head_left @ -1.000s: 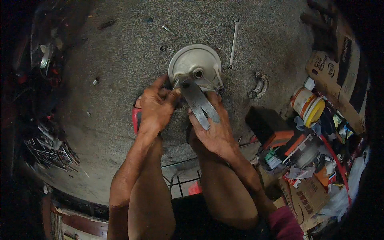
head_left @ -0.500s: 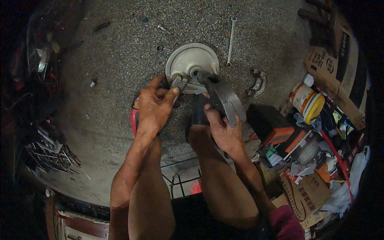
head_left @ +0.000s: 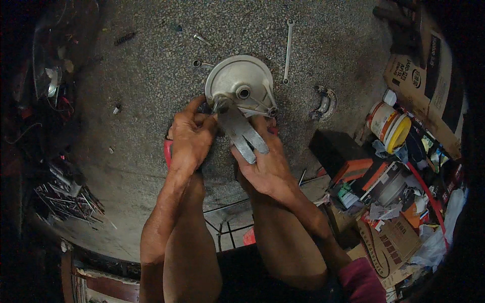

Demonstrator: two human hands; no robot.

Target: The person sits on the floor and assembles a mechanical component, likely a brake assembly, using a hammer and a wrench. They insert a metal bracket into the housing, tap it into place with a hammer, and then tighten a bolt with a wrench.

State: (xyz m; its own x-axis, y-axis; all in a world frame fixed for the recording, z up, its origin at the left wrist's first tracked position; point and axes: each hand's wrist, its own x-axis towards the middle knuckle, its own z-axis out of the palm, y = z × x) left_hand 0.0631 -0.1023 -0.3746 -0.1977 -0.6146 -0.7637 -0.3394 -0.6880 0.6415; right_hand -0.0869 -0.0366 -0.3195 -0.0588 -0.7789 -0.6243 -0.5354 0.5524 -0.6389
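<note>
A round grey metal drum plate [head_left: 242,83] stands on the speckled floor in front of me. A flat grey metal lever arm [head_left: 241,132] hangs from a pivot at the plate's lower left. My left hand [head_left: 189,137] grips the pivot end at the plate's edge. My right hand [head_left: 265,160] lies under the lever's lower end, fingers spread against it. A red object [head_left: 167,150] peeks out behind my left hand.
A long spanner [head_left: 288,49] lies right of the plate, a curved brake shoe [head_left: 324,102] further right. Small bolts [head_left: 201,39] lie beyond the plate. Cardboard boxes [head_left: 413,70], a yellow-lidded tub [head_left: 389,123] and clutter fill the right side; metal scraps [head_left: 63,194] lie left.
The lever has swung back from the right to hang down and left over my right palm. My right hand shifted with it; my left hand stays at the pivot.
</note>
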